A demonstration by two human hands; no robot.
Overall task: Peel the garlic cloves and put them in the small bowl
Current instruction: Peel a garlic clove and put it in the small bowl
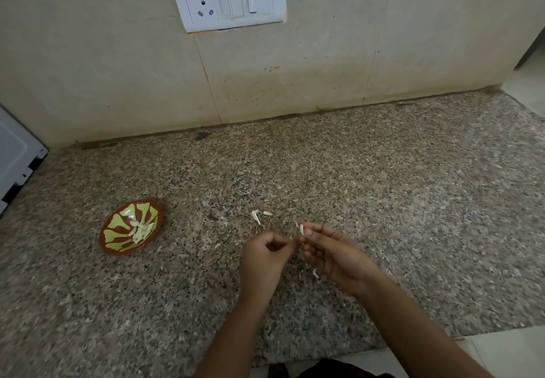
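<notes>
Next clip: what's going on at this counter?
A person is peeling garlic over the granite counter. The right hand pinches a pale garlic clove at its fingertips, and the left hand, fingers curled, seems to pick at it from the other side. The small bowl to the left already holds several peeled cloves. A few scraps of skin lie on the counter beyond the hands.

The fingers of the left hand (267, 255) and right hand (333, 255) hide most of the white piece (301, 229) between them. The white bits (257, 216) on the surface (413, 200) are too small to tell skin from garlic. The left edge cuts off a white box (14, 153).
</notes>
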